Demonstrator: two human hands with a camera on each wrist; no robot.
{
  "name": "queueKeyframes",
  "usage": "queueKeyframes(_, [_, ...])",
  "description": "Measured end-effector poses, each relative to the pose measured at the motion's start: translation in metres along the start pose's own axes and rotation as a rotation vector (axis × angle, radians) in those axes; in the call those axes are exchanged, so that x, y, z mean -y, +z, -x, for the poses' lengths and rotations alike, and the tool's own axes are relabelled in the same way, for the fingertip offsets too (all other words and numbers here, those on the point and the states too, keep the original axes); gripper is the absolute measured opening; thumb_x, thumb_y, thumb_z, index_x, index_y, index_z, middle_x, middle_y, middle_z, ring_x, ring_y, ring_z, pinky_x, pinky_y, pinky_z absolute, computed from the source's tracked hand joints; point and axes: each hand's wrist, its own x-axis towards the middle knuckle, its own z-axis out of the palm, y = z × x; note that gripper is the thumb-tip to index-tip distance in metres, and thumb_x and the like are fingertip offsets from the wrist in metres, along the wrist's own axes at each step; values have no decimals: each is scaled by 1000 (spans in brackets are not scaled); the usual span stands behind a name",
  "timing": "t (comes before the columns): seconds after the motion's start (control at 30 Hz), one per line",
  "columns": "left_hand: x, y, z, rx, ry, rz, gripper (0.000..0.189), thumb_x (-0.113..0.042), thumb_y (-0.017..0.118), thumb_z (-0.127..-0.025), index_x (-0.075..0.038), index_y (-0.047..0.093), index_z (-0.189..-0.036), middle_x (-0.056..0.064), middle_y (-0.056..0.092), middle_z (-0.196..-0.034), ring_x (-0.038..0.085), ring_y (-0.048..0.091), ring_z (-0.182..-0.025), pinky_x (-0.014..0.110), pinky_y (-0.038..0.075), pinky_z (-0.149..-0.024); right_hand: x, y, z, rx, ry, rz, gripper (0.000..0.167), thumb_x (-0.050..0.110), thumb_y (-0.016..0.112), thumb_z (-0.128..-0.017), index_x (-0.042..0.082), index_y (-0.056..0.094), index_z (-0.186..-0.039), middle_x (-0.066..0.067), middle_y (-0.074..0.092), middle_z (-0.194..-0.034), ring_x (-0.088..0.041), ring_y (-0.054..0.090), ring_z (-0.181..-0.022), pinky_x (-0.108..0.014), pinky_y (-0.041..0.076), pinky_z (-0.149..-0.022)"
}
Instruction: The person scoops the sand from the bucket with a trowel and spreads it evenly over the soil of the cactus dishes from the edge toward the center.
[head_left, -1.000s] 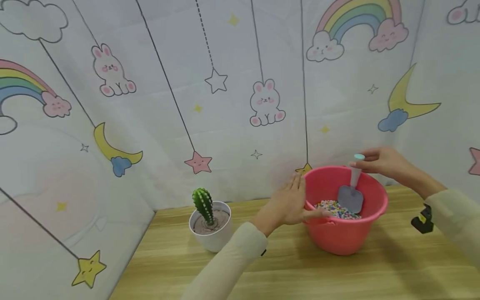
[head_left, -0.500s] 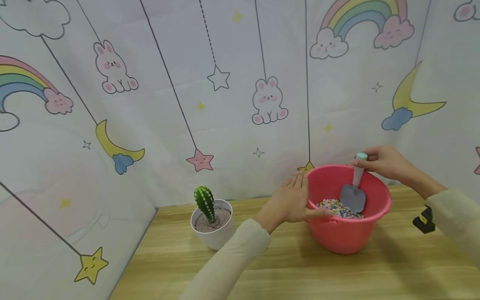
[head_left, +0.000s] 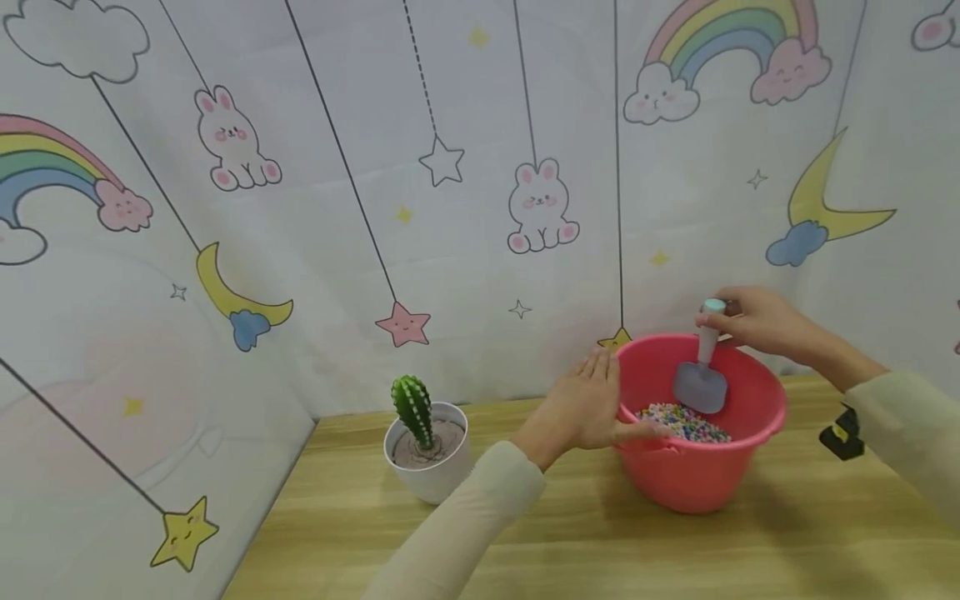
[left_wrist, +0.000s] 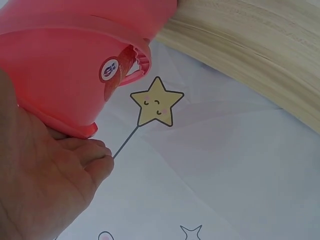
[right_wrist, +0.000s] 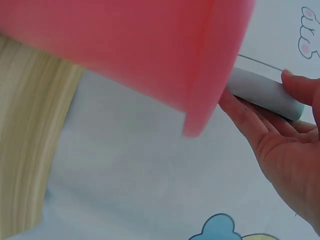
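A pink plastic bucket (head_left: pixel 686 479) stands on the table with small multicoloured beads (head_left: pixel 682 422) in its bottom. My left hand (head_left: pixel 573 408) lies against the bucket's left rim, fingers straight along the outside and thumb stretched over the front rim. In the left wrist view the fingertips (left_wrist: pixel 100 165) are right at the rim. My right hand (head_left: pixel 765 321) pinches the white handle of a small shovel (head_left: pixel 701 387) near its mint-green end. The shovel's grey blade points down inside the bucket, close over the beads. In the right wrist view the bucket wall hides the blade, and only the handle shows.
A green cactus (head_left: pixel 412 410) in a white pot (head_left: pixel 431 483) stands left of the left hand. A small black object with a yellow mark (head_left: pixel 842 433) sits right of the bucket, near the right sleeve. Printed white cloth (head_left: pixel 465 275) hangs behind the wooden table (head_left: pixel 585 550).
The shovel has moved slightly left and up inside the bucket, its blade now higher over the beads. My left hand stays at the rim. The head view has shifted a little.
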Motion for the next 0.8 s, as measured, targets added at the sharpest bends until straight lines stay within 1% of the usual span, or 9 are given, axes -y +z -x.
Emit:
queueKeyframes(0.1, [0,1,1,-4,8,-16,122,-94,35,-87,-6,15,-169,9,21,-177,27,22,-165,34,27,-132,7,3,-4,21,-33,22,31,21,70,-102,-6,63,-117,-24,74,-109,-40,76,-100,-48,67,-80])
queueKeyframes(0.17, [0,1,0,-5,8,-20,122,-94,34,-88,-5,15,-169,9,21,-177,27,22,-165,34,26,-132,12,4,-7,37,-59,59,29,20,72,-101,-5,65,-115,-18,74,-105,-36,75,-98,-47,67,-80])
queueKeyframes(0.23, [1,1,0,-2,8,-18,122,-94,34,-88,-5,15,-169,10,21,-177,27,21,-165,33,26,-133,17,6,-10,64,-87,88,26,18,73,-100,-3,67,-114,-13,72,-101,-31,73,-95,-42,67,-78])
queueKeyframes(0.3, [1,1,-1,1,7,-12,122,-94,34,-87,-5,14,-169,10,21,-177,27,21,-165,33,26,-133,23,8,-14,90,-114,114,22,16,74,-99,-1,69,-112,-9,71,-98,-24,70,-91,-34,64,-75])
queueKeyframes(0.37, [0,0,-1,1,7,-14,122,-95,33,-87,-5,15,-169,10,23,-177,26,23,-165,33,28,-132,29,9,-18,114,-140,126,18,15,74,-98,1,70,-110,-7,71,-94,-20,66,-87,-28,60,-71])
queueKeyframes(0.43, [0,0,0,2,7,-8,122,-95,33,-87,-6,15,-169,9,24,-177,25,24,-165,32,29,-132,34,11,-22,132,-153,129,17,15,75,-98,3,71,-109,-6,71,-92,-18,63,-83,-25,57,-67])
queueKeyframes(0.57, [-1,-1,-1,14,5,-2,122,-95,34,-86,-7,15,-169,7,24,-176,25,25,-165,32,30,-131,40,15,-30,160,-158,114,21,16,76,-97,2,73,-112,-5,73,-94,-17,62,-83,-25,57,-67])
queueKeyframes(0.67, [-1,-2,-2,22,8,-14,122,-95,34,-86,-6,17,-169,8,26,-176,25,27,-164,32,30,-131,41,17,-36,171,-155,104,23,18,77,-96,2,74,-113,-6,73,-95,-18,62,-84,-25,56,-68])
queueKeyframes(0.8, [0,-3,-5,29,17,-27,124,-96,35,-86,-4,19,-168,11,29,-175,27,30,-163,33,30,-131,40,17,-39,179,-134,93,23,18,77,-96,3,75,-113,-6,73,-94,-18,61,-83,-26,56,-68])
